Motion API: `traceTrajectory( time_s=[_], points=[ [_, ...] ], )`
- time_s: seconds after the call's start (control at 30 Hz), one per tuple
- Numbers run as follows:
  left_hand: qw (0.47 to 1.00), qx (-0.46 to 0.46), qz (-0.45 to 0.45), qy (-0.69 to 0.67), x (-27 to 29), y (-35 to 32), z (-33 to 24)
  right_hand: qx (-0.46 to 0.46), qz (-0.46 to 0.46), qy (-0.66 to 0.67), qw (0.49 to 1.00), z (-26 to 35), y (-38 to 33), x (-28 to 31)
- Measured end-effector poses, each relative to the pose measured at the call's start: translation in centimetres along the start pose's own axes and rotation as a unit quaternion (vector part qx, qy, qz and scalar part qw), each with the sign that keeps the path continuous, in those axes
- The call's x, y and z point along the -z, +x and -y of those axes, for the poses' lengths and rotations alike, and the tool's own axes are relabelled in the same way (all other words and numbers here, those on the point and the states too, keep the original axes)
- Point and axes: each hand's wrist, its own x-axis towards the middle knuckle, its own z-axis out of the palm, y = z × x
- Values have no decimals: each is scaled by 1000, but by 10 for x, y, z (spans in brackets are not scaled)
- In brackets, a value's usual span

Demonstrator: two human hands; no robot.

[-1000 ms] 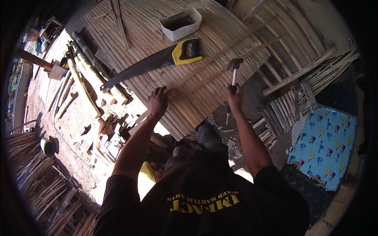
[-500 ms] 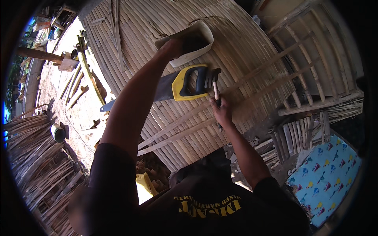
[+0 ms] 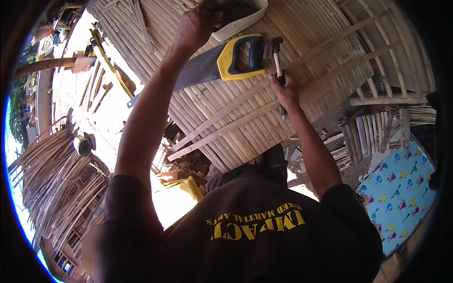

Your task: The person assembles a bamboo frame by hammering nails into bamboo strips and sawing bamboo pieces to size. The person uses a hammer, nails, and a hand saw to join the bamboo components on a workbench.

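At the upper middle of the frame, the left hand (image 3: 200, 23) is held with curled fingers at the left edge of a whitish container (image 3: 239, 28); whether something small is pinched there cannot be told. The two hands are well apart. By the right hand (image 3: 285, 90), right of the centre, a hammer (image 3: 277, 63) is gripped around its handle, with the dark head pointed to the top of the frame. Just left of the hammer head, the yellow and black handle of a saw (image 3: 203, 67) is seen, and its dark blade is partly covered by the left forearm. The saw and the container are carried by a surface (image 3: 236, 146) of narrow slats, across which two long thin strips (image 3: 226, 127) are laid slantwise, passing under the right hand. At the upper right, a frame of wooden bars (image 3: 391, 100) can be seen. At the lower right, a blue patterned sheet (image 3: 401, 195) is placed. At the left, a heap of thin sticks (image 3: 52, 165) is gathered, with a greenish cylinder (image 3: 82, 146) beside it. Below the surface, left of the dark shirt (image 3: 283, 250), something yellow (image 3: 181, 198) is lit by the sun.
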Motion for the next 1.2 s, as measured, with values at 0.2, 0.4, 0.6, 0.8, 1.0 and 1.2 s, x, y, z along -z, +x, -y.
traceTrajectory(
  time_s=[0.2,0.4,0.6,0.8,1.0,1.2],
  points=[
    [995,33,19,-88,29,-193,73,-32,-91,-56,994,32,-68,-22],
    [981,77,178,13,25,-384,166,-120,-143,65,980,48,-179,-85],
    [983,122,130,-34,16,-419,152,-140,-129,99,977,55,-245,-111],
    [987,66,142,-46,6,-404,107,-107,-163,203,960,57,-268,-109],
    [986,-19,-18,166,-20,-420,126,-109,-241,185,947,35,-304,-83],
    [972,-19,-78,219,-37,-447,133,-167,-266,196,929,-1,-346,-45]
  ],
)
